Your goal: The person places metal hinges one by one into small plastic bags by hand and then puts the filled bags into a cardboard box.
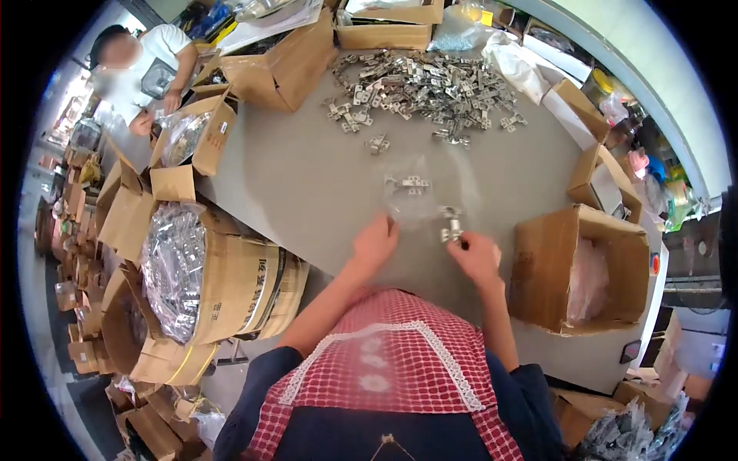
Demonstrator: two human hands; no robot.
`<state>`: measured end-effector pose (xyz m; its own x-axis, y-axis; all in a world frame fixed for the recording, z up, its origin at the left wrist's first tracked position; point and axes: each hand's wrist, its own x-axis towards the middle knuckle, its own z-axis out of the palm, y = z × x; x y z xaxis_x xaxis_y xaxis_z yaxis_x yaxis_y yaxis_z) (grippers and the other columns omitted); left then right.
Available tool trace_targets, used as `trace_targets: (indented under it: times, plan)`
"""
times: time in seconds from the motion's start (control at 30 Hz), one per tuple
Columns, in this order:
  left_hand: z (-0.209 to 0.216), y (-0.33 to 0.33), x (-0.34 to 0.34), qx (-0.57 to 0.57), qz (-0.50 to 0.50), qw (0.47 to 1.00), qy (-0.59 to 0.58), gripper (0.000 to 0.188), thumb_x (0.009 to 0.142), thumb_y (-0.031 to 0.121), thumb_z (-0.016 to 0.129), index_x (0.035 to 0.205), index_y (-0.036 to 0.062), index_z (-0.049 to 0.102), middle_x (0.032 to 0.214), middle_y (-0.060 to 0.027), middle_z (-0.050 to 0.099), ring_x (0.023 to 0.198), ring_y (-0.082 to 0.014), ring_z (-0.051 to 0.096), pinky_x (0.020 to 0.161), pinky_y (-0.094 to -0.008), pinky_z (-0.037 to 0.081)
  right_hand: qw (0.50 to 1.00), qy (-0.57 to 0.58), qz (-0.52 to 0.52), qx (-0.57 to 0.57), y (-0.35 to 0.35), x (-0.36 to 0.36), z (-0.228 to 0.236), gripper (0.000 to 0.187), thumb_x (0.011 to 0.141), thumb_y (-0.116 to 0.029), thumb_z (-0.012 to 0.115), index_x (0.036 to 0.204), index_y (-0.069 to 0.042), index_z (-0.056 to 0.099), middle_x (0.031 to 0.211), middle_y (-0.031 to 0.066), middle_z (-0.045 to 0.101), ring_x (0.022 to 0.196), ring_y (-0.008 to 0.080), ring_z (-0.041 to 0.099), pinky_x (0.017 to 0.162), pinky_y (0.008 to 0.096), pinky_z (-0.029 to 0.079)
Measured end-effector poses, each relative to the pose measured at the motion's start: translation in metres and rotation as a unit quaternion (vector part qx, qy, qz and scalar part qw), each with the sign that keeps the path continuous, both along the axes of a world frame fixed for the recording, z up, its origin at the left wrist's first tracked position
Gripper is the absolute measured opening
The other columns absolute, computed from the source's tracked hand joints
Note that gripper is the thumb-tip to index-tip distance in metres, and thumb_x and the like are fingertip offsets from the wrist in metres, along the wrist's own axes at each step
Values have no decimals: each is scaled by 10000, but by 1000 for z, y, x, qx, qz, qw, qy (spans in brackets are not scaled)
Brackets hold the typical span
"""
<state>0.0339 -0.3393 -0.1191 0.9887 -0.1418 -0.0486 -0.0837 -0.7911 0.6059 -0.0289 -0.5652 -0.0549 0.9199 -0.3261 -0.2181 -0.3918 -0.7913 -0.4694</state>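
Observation:
My left hand [375, 244] is closed at the near edge of a small clear plastic bag [400, 206], its fingertips pinched together. A silvery metal hinge [416, 184] lies in or under the bag's far part; the see-through film hides which. Between the fingers of my right hand [480, 259] is another metal hinge [450, 221], held just right of the bag and above the grey table [300, 177]. Farther off, a wide heap of similar hinges [438, 88] spreads over the tabletop. A few loose ones [377, 144] lie at its near side.
To my right stands an open cardboard box [538, 265] with clear film inside. At my left, a large open carton [242, 288] holds bagged metal parts [173, 269]. More cartons [277, 69] line the far edge. A person in a white shirt [165, 46] works at the far left.

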Motion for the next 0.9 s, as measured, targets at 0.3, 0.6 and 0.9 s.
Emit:
trace_targets:
  times: [0.3,0.6,0.9]
  plan:
    - [-2,-8,-12,39,-97,985,-135,179,857,229,590,936,76,539,758,-128,666,673,-350,646,576,-466,493,988,-18,133,74,52,15,-13,378,773,-451,606,863,-95,693,739,150,659,706,361,641,624,452,486]
    - [-16,-14,-14,-21,-86,994,-65,201,845,210,594,953,60,514,793,-177,656,710,-390,636,604,-502,501,944,-247,164,145,54,27,-69,245,812,-258,617,905,-31,619,898,152,660,817,343,637,681,446,492]
    - [-1,-10,3,-29,-65,997,-32,217,825,202,624,936,59,504,768,-144,659,674,-369,639,591,-475,504,840,-16,187,508,-17,107,-64,215,782,-181,630,894,-16,711,856,100,711,776,216,672,676,351,519]
